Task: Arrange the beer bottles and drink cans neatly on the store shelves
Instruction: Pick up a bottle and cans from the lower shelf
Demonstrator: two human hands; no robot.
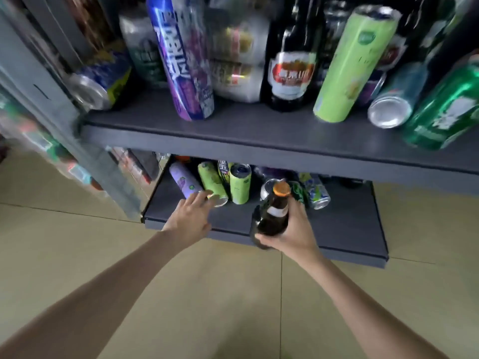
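My right hand grips a dark brown beer bottle with an orange cap, held upright over the front of the bottom shelf. My left hand reaches with straight fingers to a light green can lying on that shelf, its fingertips at the can's silver end. Beside it lie a lilac can and another light green can. On the upper shelf stand a tall purple can, a dark beer bottle and a tall light green can.
More cans lie at the right of the bottom shelf, among them a silver-topped one. A teal can and a green can lie on the upper shelf's right. A grey shelf post stands at left. Tiled floor spreads below.
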